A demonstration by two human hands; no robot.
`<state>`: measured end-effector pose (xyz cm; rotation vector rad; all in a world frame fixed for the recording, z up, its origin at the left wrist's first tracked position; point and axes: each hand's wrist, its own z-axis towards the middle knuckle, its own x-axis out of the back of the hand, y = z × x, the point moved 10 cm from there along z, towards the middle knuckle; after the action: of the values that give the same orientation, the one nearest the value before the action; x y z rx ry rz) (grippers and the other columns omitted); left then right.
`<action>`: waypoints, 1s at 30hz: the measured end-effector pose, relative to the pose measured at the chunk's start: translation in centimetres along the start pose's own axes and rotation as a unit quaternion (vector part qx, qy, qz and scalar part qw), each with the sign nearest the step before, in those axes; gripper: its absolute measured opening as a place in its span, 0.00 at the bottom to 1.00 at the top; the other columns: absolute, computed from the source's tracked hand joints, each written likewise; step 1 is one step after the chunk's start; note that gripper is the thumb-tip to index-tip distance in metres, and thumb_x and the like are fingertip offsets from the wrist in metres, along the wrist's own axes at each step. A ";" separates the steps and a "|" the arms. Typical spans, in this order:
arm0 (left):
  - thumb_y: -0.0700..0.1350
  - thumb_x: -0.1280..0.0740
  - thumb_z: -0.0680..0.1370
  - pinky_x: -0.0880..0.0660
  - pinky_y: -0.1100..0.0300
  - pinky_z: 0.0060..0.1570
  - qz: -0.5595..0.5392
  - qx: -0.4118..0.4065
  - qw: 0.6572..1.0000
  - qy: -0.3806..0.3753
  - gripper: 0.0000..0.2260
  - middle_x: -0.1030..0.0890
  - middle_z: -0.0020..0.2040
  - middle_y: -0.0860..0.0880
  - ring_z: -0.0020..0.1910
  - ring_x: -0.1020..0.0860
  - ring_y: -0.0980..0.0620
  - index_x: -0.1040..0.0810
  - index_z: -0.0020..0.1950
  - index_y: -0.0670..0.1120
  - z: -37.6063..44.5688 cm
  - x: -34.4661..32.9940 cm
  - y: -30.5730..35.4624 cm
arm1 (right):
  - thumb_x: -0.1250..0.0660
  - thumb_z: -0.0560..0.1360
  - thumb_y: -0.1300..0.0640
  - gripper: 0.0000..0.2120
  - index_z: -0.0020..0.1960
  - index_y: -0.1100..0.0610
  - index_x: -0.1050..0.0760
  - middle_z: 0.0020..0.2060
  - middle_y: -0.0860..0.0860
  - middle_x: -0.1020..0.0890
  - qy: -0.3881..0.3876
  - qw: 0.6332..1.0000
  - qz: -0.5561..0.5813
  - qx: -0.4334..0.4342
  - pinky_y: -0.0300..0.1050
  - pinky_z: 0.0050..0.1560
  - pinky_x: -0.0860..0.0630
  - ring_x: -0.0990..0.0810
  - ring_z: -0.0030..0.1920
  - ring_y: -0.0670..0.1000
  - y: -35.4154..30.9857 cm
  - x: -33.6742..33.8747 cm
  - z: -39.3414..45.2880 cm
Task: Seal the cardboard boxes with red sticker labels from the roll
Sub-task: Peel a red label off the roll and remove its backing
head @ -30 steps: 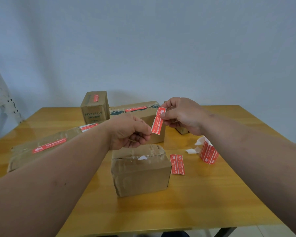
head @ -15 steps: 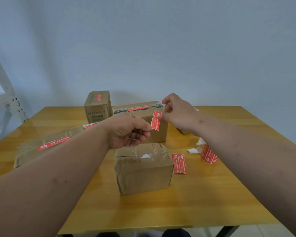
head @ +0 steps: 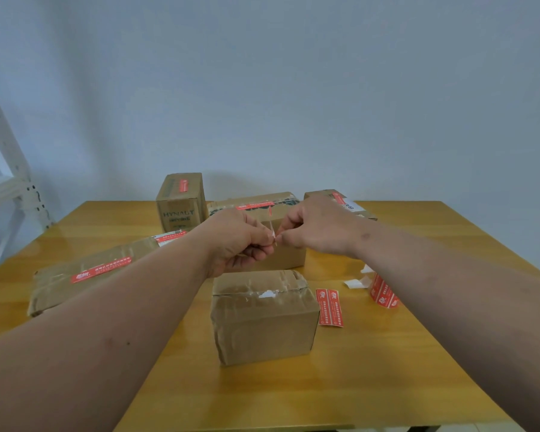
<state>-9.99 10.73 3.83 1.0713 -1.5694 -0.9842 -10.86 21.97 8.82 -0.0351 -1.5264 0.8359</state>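
Both hands raised above the unsealed box [head: 264, 316], which sits mid-surface [head: 340, 385]. Left hand [head: 237, 241] and right hand [head: 317, 229] meet fingertip to fingertip, each grip pinched tight on the lower end of one red sticker label [head: 271, 224], seen edge-on, standing roughly upright. Likely peeling the backing. Label looks thin, limp, weightless and tacky; it should curl and cling, so best held by corners only. Label roll [head: 382, 293] lies right of that box, a loose label pair [head: 329, 307] between them. Labelled boxes [head: 181, 202] behind and left.
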 end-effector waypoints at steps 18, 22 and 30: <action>0.37 0.36 0.75 0.31 0.59 0.34 0.059 0.018 0.997 0.039 0.05 0.27 0.30 0.48 0.29 0.31 0.52 0.24 0.41 0.44 0.7 -0.2 0.0 | 0.34 0.72 0.60 0.05 0.38 0.58 0.27 0.31 0.53 0.29 0.017 0.997 0.013 -0.072 0.39 0.29 0.31 0.34 0.29 0.48 3.8 1.6 0.0; 0.37 0.38 0.74 0.30 0.58 0.34 0.045 0.050 0.995 0.070 0.04 0.30 0.28 0.48 0.28 0.35 0.53 0.27 0.40 0.44 1.2 0.4 -0.6 | 0.36 0.72 0.59 0.11 0.33 0.57 0.33 0.30 0.52 0.31 0.046 0.990 -0.014 -0.130 0.49 0.43 0.25 0.27 0.36 0.56 7.2 3.2 -0.4; 0.38 0.40 0.74 0.31 0.61 0.32 0.094 0.069 0.989 0.095 0.04 0.30 0.30 0.48 0.28 0.35 0.52 0.28 0.40 0.43 2.7 -1.1 -0.3 | 0.39 0.74 0.56 0.12 0.33 0.56 0.35 0.30 0.51 0.32 0.126 0.951 -0.070 -0.274 0.42 0.29 0.41 0.35 0.30 0.49 14.1 7.5 -2.9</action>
<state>-12.35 11.92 2.70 1.0573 -1.5659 -0.6362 -15.97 37.36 7.72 -0.4209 -1.4552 0.2615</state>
